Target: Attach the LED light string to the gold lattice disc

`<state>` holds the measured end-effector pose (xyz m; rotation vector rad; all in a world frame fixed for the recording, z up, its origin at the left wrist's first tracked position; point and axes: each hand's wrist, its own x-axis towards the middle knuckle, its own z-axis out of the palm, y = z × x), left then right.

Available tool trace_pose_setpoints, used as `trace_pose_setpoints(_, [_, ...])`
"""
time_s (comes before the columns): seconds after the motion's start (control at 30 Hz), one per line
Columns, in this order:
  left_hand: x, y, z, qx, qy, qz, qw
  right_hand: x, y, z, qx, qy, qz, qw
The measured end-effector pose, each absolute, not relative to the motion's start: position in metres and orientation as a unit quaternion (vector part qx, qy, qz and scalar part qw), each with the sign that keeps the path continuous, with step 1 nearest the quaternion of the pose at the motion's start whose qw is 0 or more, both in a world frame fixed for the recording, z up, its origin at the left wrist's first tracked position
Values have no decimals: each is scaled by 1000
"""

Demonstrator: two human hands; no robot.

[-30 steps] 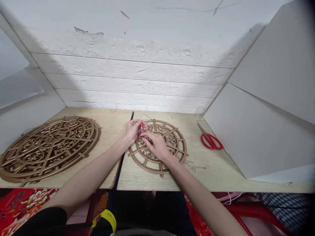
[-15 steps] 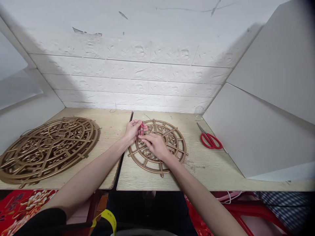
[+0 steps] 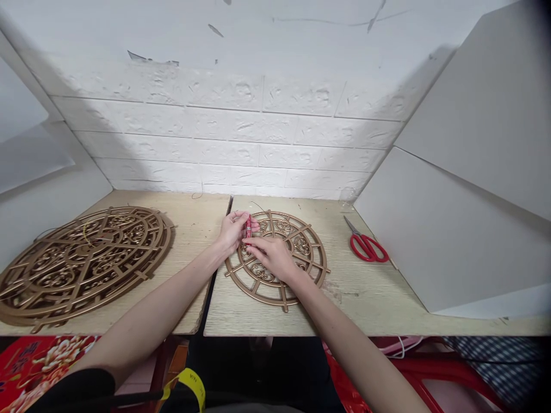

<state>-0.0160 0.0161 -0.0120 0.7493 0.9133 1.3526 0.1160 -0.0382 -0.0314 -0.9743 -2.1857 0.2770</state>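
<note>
A small, slim red tube (image 3: 248, 226) with a silvery band round its middle is held upright between both hands. My left hand (image 3: 233, 228) is closed on it from the left, thumb along its upper part. From below, my right hand (image 3: 272, 252) pinches its lower end with thumb and fingertips. Beneath the hands a round, bronze-coloured openwork lattice (image 3: 318, 246) with scroll ornaments lies flat on the table (image 3: 365, 298). My left hand and right forearm hide parts of this lattice. What exactly the tube is, I cannot tell.
A stack of similar round lattices (image 3: 99, 258) lies on the left table half. Red-handled scissors (image 3: 368, 248) rest at the right, beside a white panel (image 3: 465, 229). A dark gap (image 3: 210, 287) runs between the tabletops. The white brick-patterned wall (image 3: 258, 132) stands behind.
The view has shifted very slightly. Both hands keep hold of the red tube in nearly the same place; the lattices and scissors have not moved.
</note>
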Motion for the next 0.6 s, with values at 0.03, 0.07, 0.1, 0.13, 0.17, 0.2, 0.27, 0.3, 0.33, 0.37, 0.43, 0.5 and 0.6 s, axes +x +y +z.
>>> trace_pose_setpoints(0.03, [-16, 16, -12, 327, 399, 588, 622, 116, -39, -31, -380, -849, 100, 354])
trace_pose_setpoints(0.07, [-16, 16, -12, 328, 401, 587, 622, 116, -39, -31, -382, -850, 93, 350])
trace_pose_setpoints(0.1, [-16, 16, -12, 330, 402, 587, 621, 116, -39, -30, -383, -851, 86, 349])
trace_pose_setpoints(0.13, [-16, 16, -13, 331, 401, 586, 621, 116, -39, -30, -382, -852, 82, 350])
trace_pose_setpoints(0.17, [-16, 16, -13, 332, 399, 586, 622, 117, -39, -30, -379, -852, 81, 353])
trace_pose_setpoints(0.2, [-16, 16, -13, 334, 397, 587, 622, 117, -39, -30, -372, -852, 82, 359])
trace_pose_setpoints(0.27, [-15, 16, -13, 339, 391, 586, 624, 119, -37, -31, -353, -854, 90, 372])
trace_pose_setpoints(0.3, [-15, 15, -13, 343, 389, 584, 624, 120, -36, -31, -342, -856, 93, 376])
trace_pose_setpoints(0.33, [-14, 14, -12, 348, 386, 583, 625, 121, -35, -32, -334, -859, 95, 377])
trace_pose_setpoints(0.37, [-13, 13, -11, 354, 381, 581, 626, 122, -35, -33, -327, -862, 95, 376])
trace_pose_setpoints(0.43, [-12, 10, -9, 363, 371, 580, 628, 125, -33, -35, -325, -865, 89, 372])
trace_pose_setpoints(0.5, [-11, 9, -7, 367, 365, 581, 628, 126, -33, -35, -327, -866, 81, 369])
trace_pose_setpoints(0.6, [-12, 8, -5, 365, 364, 584, 627, 125, -36, -34, -332, -868, 77, 361])
